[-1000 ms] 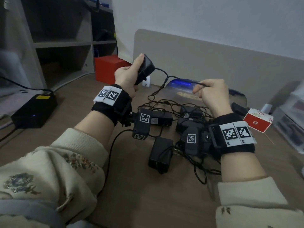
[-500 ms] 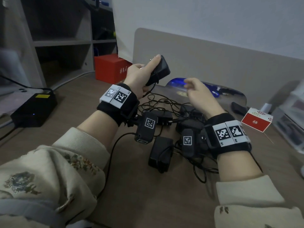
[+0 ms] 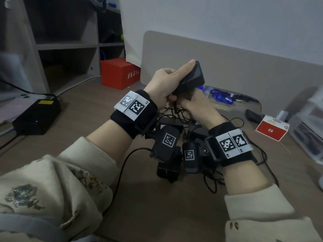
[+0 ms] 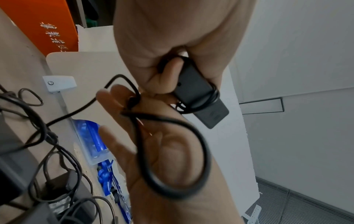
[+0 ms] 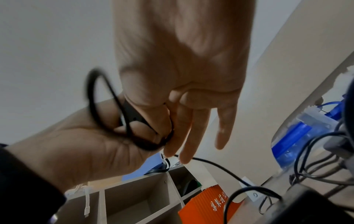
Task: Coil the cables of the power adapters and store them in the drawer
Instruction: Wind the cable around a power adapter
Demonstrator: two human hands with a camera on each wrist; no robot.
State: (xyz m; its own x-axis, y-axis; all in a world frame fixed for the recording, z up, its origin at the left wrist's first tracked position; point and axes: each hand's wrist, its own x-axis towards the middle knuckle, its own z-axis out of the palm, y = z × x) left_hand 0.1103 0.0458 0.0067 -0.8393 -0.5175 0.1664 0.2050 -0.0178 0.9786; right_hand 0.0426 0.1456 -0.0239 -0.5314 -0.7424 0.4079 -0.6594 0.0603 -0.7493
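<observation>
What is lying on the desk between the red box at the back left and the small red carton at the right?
In the head view, between the red box and the red carton lies the pile of black adapters and tangled cables, under both raised hands.

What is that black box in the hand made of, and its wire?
The adapter in the left hand looks like hard matte plastic: flat faces, dull sheen. Its cable looks rubbery: it bends into a smooth loop at the right hand.

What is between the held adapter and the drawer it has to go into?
No drawer shows in any view, so that path cannot be judged. The left hand grips the adapter; its cable, pinched by the right hand, still trails into the tangle of other adapters on the desk.
</observation>
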